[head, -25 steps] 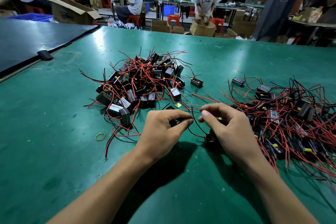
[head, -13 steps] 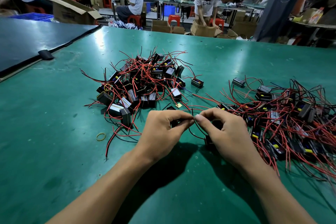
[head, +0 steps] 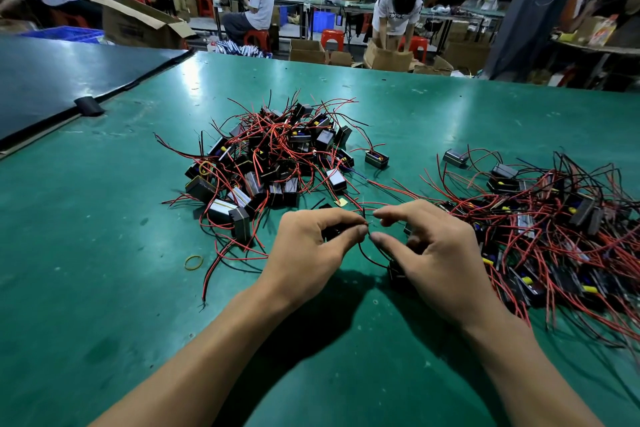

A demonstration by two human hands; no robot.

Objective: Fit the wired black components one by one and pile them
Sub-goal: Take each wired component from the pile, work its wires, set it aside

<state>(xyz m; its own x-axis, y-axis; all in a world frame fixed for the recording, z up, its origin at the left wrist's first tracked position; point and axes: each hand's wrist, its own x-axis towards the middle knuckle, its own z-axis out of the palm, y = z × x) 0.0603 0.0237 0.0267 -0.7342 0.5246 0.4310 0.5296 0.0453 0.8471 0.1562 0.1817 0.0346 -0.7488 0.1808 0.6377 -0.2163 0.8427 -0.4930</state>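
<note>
Black component [head: 397, 274] at centre frame sits under the curled right hand [head: 440, 253], grip unclear, while the left hand [head: 308, 250] pinches its black wire [head: 367, 258].

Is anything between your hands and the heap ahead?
Nothing bulky: only stray red wires and a small yellow scrap lie on the green table between the left hand and the heap of wired black boxes.

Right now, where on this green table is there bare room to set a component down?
Bare table left of the yellow rubber band, and beyond both piles. Crowded: middle pile, right pile, around the left hand and right hand.
</note>
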